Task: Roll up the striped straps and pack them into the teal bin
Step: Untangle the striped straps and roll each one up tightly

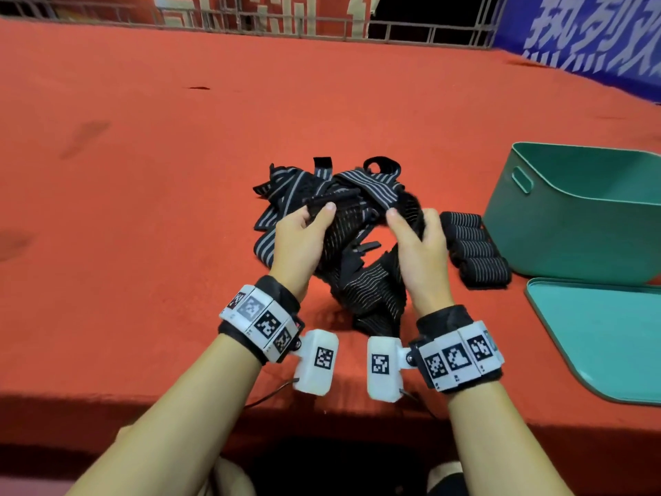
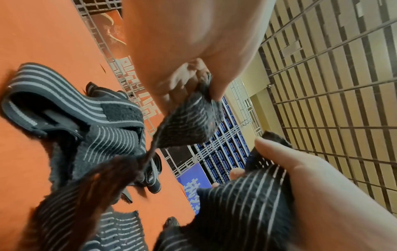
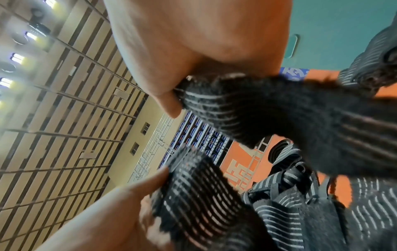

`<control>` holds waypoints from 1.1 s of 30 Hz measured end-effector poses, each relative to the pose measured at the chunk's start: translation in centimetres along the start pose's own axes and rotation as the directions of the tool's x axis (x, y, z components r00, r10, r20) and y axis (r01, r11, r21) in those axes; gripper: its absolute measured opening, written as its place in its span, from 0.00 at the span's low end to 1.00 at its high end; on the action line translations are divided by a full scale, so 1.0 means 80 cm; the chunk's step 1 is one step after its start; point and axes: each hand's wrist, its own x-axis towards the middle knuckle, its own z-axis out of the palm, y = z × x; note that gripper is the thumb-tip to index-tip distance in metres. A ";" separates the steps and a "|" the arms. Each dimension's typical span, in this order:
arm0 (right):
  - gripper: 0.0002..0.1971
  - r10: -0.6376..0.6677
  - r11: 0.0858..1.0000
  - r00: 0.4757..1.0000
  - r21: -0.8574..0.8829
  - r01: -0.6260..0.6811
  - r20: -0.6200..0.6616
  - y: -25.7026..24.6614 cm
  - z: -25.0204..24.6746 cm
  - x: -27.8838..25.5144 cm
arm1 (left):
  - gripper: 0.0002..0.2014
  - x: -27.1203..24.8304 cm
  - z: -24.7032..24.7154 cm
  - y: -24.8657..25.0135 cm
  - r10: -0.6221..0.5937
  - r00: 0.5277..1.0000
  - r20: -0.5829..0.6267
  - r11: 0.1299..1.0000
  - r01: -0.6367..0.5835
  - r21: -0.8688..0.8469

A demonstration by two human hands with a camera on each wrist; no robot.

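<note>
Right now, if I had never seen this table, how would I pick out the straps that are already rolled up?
Find the big teal plastic bin at the right of the red cloth-covered table. Against its near-left wall, four short black rolls with thin pale stripes lie side by side. Unlike the loose tangled pile of striped straps beside them, they are tight, neat cylinders.

Both bare forearms reach forward side by side, each wrist wrapped in a black band carrying white marker blocks. The left hand [image 1: 298,241] is raised with its thumb on top and fingers curled under, pinching dark striped fabric. The right hand [image 1: 416,245] sits level with it, just apart, its thumb pressed over the cloth and fingers curled around it.
</note>
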 end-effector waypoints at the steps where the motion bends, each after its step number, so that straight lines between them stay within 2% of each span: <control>1: 0.12 -0.025 0.999 0.999 -0.020 0.025 0.028 0.001 0.001 -0.004 | 0.09 -0.004 0.003 0.003 -0.007 0.999 0.039 1.000 0.007 0.016; 4: 0.21 -0.063 0.987 0.992 -0.142 0.079 0.112 0.003 0.009 -0.019 | 0.13 -0.018 0.012 0.008 -0.031 0.991 0.128 0.998 0.023 0.066; 8: 0.27 -0.049 0.997 0.975 -0.044 0.060 0.216 0.005 0.015 -0.031 | 0.15 -0.024 0.012 0.009 -0.062 0.990 0.127 0.997 0.056 0.052; 10: 0.21 -0.067 0.997 0.976 -0.023 0.073 0.207 0.006 0.016 -0.033 | 0.15 -0.024 0.007 0.011 -0.085 0.990 0.112 0.996 0.080 0.046; 12: 0.08 -0.123 0.989 0.981 -0.062 0.134 0.147 0.010 0.016 -0.030 | 0.15 -0.021 0.002 0.011 -0.116 0.988 0.104 0.992 0.111 0.054; 15: 0.16 -0.224 0.971 0.974 -0.084 0.226 0.036 0.015 0.011 -0.029 | 0.17 -0.019 -0.005 0.009 -0.128 0.981 0.145 0.990 0.116 0.084; 21: 0.14 -0.276 0.958 0.961 0.082 0.276 -0.004 -0.001 0.004 -0.035 | 0.14 -0.022 -0.012 0.012 -0.138 0.975 0.176 0.989 0.128 0.069; 26: 0.11 -0.224 0.955 0.974 0.203 0.215 0.019 -0.014 -0.004 -0.036 | 0.15 -0.014 -0.021 0.015 -0.128 0.988 0.087 0.991 0.131 -0.033; 31: 0.07 -0.171 0.973 0.982 0.167 0.157 0.077 -0.012 0.003 -0.028 | 0.14 -0.022 -0.019 0.021 -0.129 0.962 0.240 0.989 0.141 -0.034; 33: 0.05 -0.151 0.979 0.985 0.153 0.137 0.085 -0.010 0.004 -0.027 | 0.15 -0.026 -0.017 0.019 -0.141 0.956 0.259 0.985 0.163 -0.065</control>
